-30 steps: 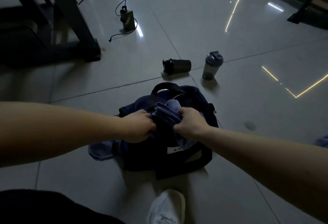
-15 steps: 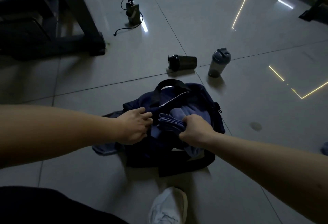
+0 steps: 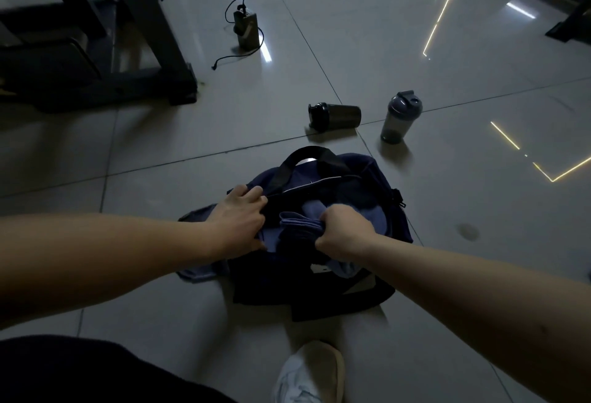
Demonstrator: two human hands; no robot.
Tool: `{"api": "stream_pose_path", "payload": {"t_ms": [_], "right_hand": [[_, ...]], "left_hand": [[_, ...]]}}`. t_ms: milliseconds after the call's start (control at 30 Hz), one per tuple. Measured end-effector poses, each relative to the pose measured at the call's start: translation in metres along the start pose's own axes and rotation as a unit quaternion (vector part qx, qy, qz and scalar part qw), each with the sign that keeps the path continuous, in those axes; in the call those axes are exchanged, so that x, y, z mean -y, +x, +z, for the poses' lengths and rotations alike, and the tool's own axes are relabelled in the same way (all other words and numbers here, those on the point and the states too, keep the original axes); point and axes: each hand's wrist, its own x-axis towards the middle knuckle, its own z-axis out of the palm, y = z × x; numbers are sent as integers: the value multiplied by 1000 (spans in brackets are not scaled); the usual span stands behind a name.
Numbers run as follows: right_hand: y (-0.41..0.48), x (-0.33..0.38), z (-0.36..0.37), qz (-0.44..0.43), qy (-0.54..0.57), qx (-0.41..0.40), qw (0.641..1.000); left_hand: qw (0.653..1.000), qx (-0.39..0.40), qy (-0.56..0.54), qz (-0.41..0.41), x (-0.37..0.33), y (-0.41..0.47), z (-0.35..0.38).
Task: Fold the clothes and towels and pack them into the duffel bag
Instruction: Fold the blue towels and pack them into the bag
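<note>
A dark navy duffel bag (image 3: 377, 179) with black strap handles lies unzipped on the tiled floor in front of me. My right hand (image 3: 343, 233) grips a folded blue-purple towel (image 3: 300, 222) at the bag's mouth. My left hand (image 3: 238, 220) holds the left edge of the bag's opening, fingers curled over the rim. More bluish cloth (image 3: 198, 271) pokes out from under the bag's left side. The bag's inside is too dark to make out.
A dark shaker bottle (image 3: 335, 116) lies on its side beyond the bag, and a second one (image 3: 399, 118) stands upright to its right. A small box with a cable (image 3: 246, 28) sits farther back. A black machine frame (image 3: 128, 51) fills the far left. My white shoe (image 3: 307, 374) is at the bottom.
My left hand let go of the towel and moved out to the bag's left rim. My right hand has pushed the towel lower into the opening.
</note>
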Motion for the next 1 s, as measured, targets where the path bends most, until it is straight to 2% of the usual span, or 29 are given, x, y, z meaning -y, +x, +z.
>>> {"api": "stream_pose_path", "payload": {"t_ms": [233,367,467,533,633,833,1000], "right_hand": [[27,28,10,15,71,-85,994],[31,41,30,33,46,-121,991],[32,44,45,53,46,-115,991],[37,45,44,89,117,-108,983],[45,47,31,133,258,-106,951],[33,48,63,50,243,-98,964],[28,42,69,31,231,-111,966]], "left_hand": [[999,-38,-18,8,0,-8,-5],[998,-54,-32,-7,3,-15,-5],[997,-63,-40,0,2,-20,-3],[998,-56,-40,8,0,-20,-2],[998,-48,-41,2,-1,-20,-2],[997,-59,-42,-3,0,-23,3],[991,-84,-62,81,-14,-35,12]]}}
